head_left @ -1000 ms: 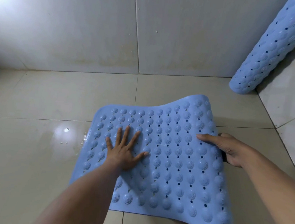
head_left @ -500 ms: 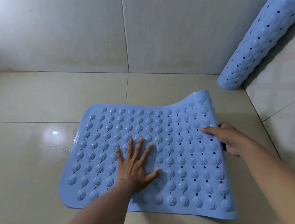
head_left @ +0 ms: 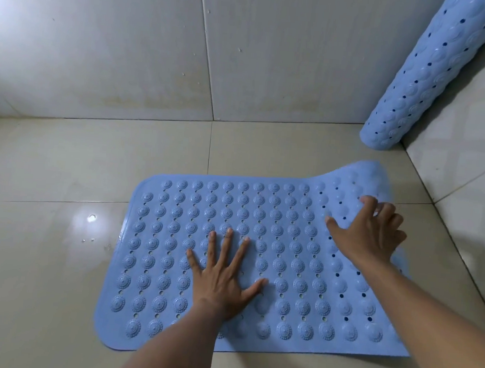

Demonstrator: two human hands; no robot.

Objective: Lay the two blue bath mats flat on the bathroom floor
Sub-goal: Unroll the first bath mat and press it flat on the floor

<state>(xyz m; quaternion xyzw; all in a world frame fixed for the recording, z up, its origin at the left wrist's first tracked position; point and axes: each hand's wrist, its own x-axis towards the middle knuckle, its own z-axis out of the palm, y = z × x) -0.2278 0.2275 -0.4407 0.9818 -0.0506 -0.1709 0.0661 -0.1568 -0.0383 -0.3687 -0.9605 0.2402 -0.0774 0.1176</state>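
Note:
A blue bath mat [head_left: 265, 214] with raised round bumps and small holes lies on the tiled floor. Most of it is flat; its far right corner still curls upward. My left hand [head_left: 222, 281] presses flat on the mat's middle with fingers spread. On the raised right part rests my right hand [head_left: 368, 234], palm down, fingers apart, gripping nothing. A second blue bath mat [head_left: 435, 80], rolled into a tube, leans in the corner at the upper right.
Beige floor tiles [head_left: 41, 255] are glossy, with a light reflection and water drops left of the mat. A tiled wall [head_left: 101, 42] runs along the back, and another wall [head_left: 467, 187] closes the right side near the mat's edge.
My right hand let go of the mat's right edge and now rests on top of it. The mat has dropped lower and flatter. My left hand slid a little nearer on the mat.

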